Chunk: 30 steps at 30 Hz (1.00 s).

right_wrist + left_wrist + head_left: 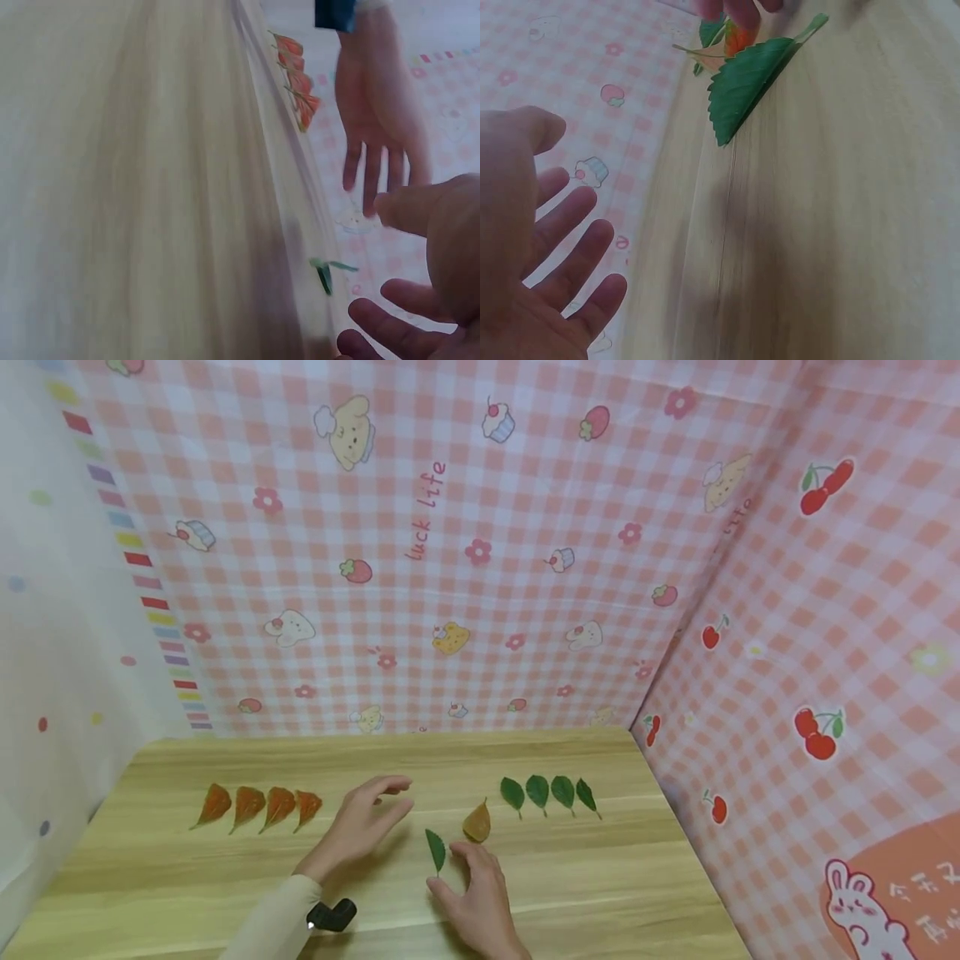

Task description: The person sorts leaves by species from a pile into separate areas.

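Observation:
A single green leaf (436,850) with a toothed edge lies on the table between my two hands; the left wrist view shows the same leaf (750,82) large. My right hand (480,897) is just right of it, thumb and fingers parted near its stem and side, nothing between them. To the left, my left hand (367,814) is held over the table with fingers loosely extended and holding nothing. Just beyond my right fingertips lies a yellow-brown leaf (477,822), its stem pointing away. In the right wrist view, the green leaf (324,277) appears beyond my right fingers.
Several orange-red leaves (281,807) form a row on the left of the wooden table (600,893). Several green leaves (537,790) make another row at the back right. Pink checked cloth (450,593) walls the back and right sides.

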Motion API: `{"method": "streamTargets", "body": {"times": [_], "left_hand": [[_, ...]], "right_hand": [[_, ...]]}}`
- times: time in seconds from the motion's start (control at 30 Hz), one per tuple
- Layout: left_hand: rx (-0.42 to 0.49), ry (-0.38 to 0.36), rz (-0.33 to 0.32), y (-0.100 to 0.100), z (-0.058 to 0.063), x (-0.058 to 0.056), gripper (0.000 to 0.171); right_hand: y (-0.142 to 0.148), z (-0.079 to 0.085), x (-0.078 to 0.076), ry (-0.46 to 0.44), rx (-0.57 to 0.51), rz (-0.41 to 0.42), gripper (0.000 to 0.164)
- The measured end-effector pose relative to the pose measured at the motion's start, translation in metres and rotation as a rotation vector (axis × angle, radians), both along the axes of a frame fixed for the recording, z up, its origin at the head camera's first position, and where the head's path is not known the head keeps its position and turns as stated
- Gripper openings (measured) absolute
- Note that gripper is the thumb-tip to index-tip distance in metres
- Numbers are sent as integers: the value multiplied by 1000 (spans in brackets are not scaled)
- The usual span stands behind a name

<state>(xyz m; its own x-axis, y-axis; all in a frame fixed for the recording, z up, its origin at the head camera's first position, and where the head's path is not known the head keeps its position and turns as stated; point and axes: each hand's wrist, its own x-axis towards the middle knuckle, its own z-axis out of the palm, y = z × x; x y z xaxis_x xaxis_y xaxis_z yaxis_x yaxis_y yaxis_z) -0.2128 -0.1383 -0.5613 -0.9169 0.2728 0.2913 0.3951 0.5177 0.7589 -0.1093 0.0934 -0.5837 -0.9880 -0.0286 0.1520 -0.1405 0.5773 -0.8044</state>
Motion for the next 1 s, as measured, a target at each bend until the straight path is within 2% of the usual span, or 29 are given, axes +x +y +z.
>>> {"method": "streamTargets", "body": {"times": [0.2, 0.5, 0.67, 0.8, 1.0], "left_hand": [[-6, -67, -28, 8, -1, -10, 37], [0, -81, -58, 21, -4, -19, 32], [4, -79, -68, 29, -3, -23, 30], [15, -125, -86, 37, -2, -26, 31], [20, -143, -139, 49, -3, -35, 32]], "right_hand": [[-13, -4, -7, 6, -17, -32, 38], [-19, -12, -16, 33, 7, -100, 22], [-21, -14, -17, 85, 40, -124, 18], [-21, -14, -16, 120, 38, -129, 17], [-21, -14, -16, 139, 37, -127, 16]]}}
